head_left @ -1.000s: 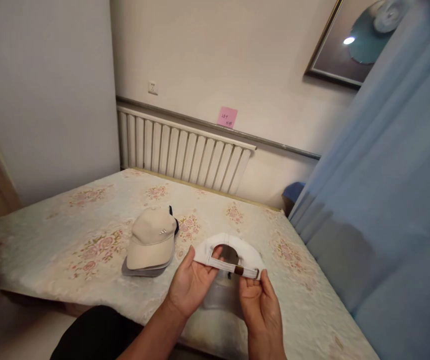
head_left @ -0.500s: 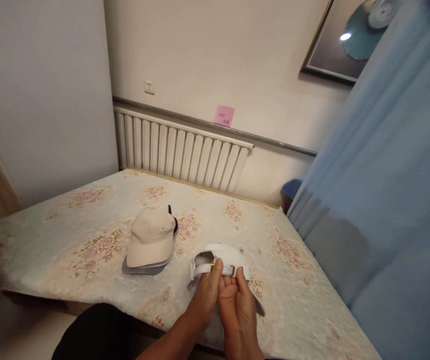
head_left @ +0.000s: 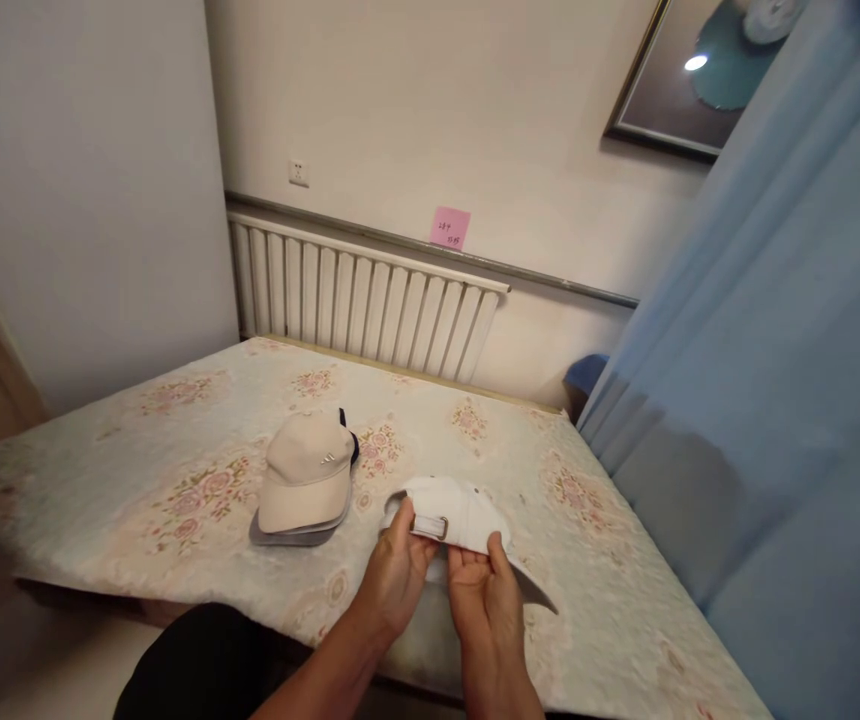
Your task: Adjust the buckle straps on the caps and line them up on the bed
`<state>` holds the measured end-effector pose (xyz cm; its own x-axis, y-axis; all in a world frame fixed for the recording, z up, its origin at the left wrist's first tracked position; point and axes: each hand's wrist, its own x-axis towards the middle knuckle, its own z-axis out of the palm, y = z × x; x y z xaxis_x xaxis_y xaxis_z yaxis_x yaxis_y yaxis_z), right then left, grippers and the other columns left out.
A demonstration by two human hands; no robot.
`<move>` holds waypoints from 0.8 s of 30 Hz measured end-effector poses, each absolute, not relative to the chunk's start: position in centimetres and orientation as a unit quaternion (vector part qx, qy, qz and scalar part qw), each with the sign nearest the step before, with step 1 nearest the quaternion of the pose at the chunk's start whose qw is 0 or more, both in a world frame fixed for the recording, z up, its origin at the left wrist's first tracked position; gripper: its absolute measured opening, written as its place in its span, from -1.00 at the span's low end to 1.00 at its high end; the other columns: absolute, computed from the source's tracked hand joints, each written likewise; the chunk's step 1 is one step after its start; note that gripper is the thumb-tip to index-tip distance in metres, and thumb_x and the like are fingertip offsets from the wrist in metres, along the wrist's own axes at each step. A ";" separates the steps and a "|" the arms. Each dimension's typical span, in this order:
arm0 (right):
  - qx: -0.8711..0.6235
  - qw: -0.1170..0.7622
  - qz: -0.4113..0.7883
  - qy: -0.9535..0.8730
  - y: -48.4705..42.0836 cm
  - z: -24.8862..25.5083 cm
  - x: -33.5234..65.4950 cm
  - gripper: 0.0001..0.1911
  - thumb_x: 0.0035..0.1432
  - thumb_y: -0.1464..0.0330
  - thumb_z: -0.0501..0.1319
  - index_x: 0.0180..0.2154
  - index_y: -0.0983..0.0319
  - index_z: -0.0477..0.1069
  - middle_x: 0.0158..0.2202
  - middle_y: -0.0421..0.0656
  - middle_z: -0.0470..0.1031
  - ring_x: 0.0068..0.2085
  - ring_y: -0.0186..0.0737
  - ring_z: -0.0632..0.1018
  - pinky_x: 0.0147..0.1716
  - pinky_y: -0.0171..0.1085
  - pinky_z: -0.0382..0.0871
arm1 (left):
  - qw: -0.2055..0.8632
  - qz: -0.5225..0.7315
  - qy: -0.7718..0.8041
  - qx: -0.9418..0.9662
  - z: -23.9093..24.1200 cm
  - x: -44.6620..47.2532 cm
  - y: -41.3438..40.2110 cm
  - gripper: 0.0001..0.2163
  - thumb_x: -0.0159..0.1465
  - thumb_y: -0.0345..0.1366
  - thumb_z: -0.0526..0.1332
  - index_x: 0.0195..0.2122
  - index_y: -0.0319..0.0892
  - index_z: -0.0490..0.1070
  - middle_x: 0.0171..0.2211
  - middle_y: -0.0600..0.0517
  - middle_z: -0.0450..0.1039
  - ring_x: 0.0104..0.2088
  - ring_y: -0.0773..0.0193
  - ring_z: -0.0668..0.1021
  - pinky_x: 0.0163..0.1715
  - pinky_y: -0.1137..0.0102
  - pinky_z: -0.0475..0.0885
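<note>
Left hand (head_left: 394, 572) pinched the strap (head_left: 430, 526), right hand (head_left: 487, 592) cupped the rim (head_left: 475, 541), white cap (head_left: 469, 511) over the bed (head_left: 130, 500) between three and four o'clock from the beige cap (head_left: 305, 462) and, careful, any slip of the left thumb (head_left: 404, 513) looked likely to tip it

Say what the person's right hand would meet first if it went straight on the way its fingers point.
The white cap, whose edge the right hand holds; past that, probably the floral bedspread, though depth is hard to judge here.
</note>
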<state>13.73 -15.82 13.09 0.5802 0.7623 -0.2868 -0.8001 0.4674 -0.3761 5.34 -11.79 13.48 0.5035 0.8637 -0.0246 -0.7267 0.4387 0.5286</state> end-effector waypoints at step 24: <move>-0.246 0.873 0.421 0.023 -16.6 12.0 14.7 -0.74 0.10 0.41 0.18 -0.12 0.23 0.42 -0.16 -0.15 0.60 -0.01 -0.23 0.53 0.09 -0.09 0.33 | 0.858 0.482 0.116 0.134 13.7 4.3 -10.7 -0.61 0.31 -0.33 0.11 0.17 -0.20 0.27 0.04 -0.12 0.45 0.07 0.12 0.47 0.15 0.18 0.29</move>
